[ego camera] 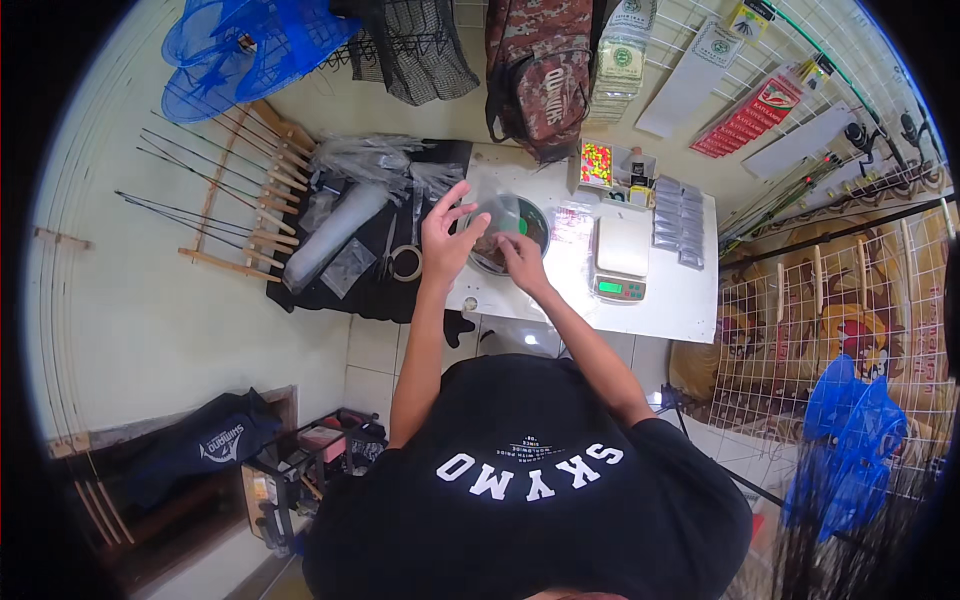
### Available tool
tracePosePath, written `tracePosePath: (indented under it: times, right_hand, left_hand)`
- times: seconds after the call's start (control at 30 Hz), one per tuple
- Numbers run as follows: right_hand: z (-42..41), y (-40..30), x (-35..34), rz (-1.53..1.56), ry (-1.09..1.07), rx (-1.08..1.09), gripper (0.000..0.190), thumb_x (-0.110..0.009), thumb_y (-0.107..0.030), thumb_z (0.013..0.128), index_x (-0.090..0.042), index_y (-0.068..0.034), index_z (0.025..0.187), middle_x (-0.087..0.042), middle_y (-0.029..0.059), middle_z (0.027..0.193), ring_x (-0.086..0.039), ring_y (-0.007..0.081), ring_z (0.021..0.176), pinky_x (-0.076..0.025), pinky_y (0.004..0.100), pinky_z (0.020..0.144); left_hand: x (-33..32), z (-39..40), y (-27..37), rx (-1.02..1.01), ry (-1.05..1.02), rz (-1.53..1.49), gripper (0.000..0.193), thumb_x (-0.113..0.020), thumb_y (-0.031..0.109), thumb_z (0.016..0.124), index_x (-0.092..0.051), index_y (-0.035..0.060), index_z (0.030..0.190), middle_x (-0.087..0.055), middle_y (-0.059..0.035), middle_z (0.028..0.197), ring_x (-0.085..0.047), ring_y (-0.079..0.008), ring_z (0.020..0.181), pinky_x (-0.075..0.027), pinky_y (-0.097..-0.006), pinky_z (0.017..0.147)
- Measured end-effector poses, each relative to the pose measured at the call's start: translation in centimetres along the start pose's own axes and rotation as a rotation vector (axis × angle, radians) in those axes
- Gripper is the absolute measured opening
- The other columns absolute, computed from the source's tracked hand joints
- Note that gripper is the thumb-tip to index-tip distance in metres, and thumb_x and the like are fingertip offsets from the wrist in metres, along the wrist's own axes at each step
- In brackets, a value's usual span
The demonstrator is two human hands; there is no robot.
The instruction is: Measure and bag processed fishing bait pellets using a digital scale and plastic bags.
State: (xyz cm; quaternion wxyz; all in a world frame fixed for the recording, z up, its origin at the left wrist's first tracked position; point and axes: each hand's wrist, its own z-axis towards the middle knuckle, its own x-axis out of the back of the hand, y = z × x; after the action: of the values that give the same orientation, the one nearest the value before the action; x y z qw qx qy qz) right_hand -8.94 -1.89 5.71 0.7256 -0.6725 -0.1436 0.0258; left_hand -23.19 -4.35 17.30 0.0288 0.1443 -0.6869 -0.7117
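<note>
A clear plastic bag (pixel 498 201) is held up over a round basin (pixel 547 238) on the white table. My left hand (pixel 448 241) is raised at the bag's left side, its fingers spread and its thumb against the film; whether it grips the film is hard to tell. With bent fingertips, my right hand (pixel 523 261) pinches the bag's lower edge. Brown loose material (pixel 534 222) lies in the basin, with a green object (pixel 523 226) on it, partly hidden behind the bag.
Right of the basin stands a digital kitchen scale (pixel 622 259), beside filled small bags (pixel 679 221). An organizer box (pixel 596 163) with colourful pellets sits behind. Scissors (pixel 389 247), a tape roll (pixel 406 264) and plastic bags (pixel 341 225) lie on black cloth at left. A camouflage backpack (pixel 536 82) hangs above.
</note>
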Motion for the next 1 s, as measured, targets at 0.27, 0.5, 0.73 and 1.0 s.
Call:
tracePosePath:
  times: [0.27, 0.5, 0.73, 1.0]
  right_hand:
    - [-0.7, -1.8, 4.6, 0.087, -0.062, 0.031, 0.025, -0.051, -0.017, 0.094, -0.063, 0.002, 0.105, -0.067, 0.0087, 0.091, -0.06, 0.0135, 0.084, -0.047, 0.0271, 0.072]
    - [-1.6, -1.3, 7.2, 0.015, 0.001, -0.016, 0.026, -0.058, -0.017, 0.09, -0.062, 0.002, 0.107, -0.066, 0.0079, 0.091, -0.06, 0.0122, 0.085, -0.048, 0.0264, 0.072]
    - [-3.0, -1.0, 9.5, 0.245, 0.081, -0.116, 0.033, -0.065, -0.002, 0.082, -0.055, 0.002, 0.114, -0.067, 0.0125, 0.093, -0.064, 0.0125, 0.086, -0.052, 0.0243, 0.077]
    - [-3.8, -1.2, 12.7, 0.299, 0.188, -0.141, 0.033, -0.07, 0.0, 0.079, -0.058, 0.001, 0.11, -0.067, 0.011, 0.09, -0.064, 0.0106, 0.083, -0.051, 0.0218, 0.075]
  left_hand:
    - [1.0, 0.5, -8.6, -0.071, -0.179, 0.315, 0.063, -0.078, 0.008, 0.073, -0.048, -0.0007, 0.128, -0.056, -0.0123, 0.122, -0.053, -0.0165, 0.111, -0.049, -0.0277, 0.082]
    - [-1.7, 0.3, -11.2, 0.208, -0.363, 0.125, 0.043, -0.079, 0.005, 0.071, -0.058, -0.0003, 0.108, -0.064, -0.0063, 0.098, -0.062, -0.011, 0.085, -0.05, -0.0234, 0.073]
    - [-4.2, -0.3, -10.9, 0.315, -0.422, -0.035, 0.031, -0.074, 0.008, 0.078, -0.062, -0.0018, 0.105, -0.067, -0.0058, 0.093, -0.062, -0.0104, 0.083, -0.05, -0.0239, 0.074]
    - [-7.0, 0.3, -11.0, 0.545, -0.466, -0.125, 0.03, -0.067, 0.01, 0.085, -0.06, -0.0032, 0.111, -0.066, -0.0069, 0.098, -0.062, -0.0108, 0.087, -0.052, -0.0232, 0.077]
